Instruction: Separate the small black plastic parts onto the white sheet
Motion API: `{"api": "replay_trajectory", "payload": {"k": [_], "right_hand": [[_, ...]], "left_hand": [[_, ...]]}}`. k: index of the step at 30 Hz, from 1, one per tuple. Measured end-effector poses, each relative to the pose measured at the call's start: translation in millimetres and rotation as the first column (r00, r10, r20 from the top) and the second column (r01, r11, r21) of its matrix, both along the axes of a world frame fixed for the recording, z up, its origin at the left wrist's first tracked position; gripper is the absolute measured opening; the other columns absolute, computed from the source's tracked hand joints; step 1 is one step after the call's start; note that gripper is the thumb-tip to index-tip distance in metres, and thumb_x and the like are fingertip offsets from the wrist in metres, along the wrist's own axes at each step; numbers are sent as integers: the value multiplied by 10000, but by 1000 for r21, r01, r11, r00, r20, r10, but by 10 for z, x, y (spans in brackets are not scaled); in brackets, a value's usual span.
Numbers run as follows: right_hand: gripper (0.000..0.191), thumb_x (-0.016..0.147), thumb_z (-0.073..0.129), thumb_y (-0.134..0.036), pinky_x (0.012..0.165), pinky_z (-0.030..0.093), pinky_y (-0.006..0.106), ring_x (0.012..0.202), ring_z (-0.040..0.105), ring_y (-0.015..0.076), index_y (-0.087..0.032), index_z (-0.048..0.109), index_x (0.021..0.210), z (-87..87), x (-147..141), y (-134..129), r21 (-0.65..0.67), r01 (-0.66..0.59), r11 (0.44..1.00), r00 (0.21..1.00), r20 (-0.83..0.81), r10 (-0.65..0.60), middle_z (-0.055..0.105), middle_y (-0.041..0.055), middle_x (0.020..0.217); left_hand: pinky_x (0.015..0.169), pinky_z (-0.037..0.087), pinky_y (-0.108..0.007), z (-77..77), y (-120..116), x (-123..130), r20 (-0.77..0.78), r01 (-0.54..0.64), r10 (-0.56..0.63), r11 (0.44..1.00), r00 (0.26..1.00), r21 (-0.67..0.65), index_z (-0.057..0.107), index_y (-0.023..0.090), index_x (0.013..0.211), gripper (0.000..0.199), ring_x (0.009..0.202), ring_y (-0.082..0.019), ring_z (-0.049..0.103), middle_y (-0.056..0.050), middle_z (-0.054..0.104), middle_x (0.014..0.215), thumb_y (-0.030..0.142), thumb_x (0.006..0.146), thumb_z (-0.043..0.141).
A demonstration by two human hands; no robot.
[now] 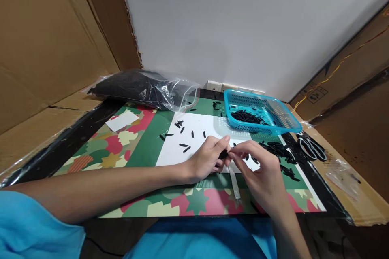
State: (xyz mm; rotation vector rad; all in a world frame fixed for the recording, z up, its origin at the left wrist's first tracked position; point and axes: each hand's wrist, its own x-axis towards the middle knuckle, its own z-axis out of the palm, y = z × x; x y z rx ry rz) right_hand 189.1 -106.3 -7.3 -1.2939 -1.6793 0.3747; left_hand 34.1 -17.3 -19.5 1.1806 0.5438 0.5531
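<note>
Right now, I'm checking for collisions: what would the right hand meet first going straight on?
The right hand would likely first meet the black material in the left hand; depth is unclear.

Black pieces (223, 154) mostly hidden in the left hand (208, 157)
Whether the right hand (261, 162) grips one too is too small to tell. Both hands hide the far end of the clear strip (234, 185). Plastic blurs the contents of the bag (130, 85). The picture's edges crop the sleeve (36, 222) and yellow wire (337, 64).
</note>
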Motion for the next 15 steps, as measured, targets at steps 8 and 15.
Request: {"api": "replay_trajectory", "payload": {"k": [8,15], "right_hand": [[135,1057,656,-160,713,495,318,816,660,180,-243,737,987,-35,-59,-34,-11,28,1000,999,38,-28,734,21,947],[99,1047,698,-231,708,591,284,805,711,177,-260,759,974,-29,12,-62,18,101,995,984,-151,-97,764,15,915]], "left_hand": [[424,202,-183,-69,29,-2,2,42,-42,998,999,37,543,167,669,669,476,-52,315,66,415,553,781,902,675],[411,211,-194,-49,53,-10,36,47,-48,999,998,28,503,191,603,675,425,-54,314,82,358,498,773,892,683]]}}
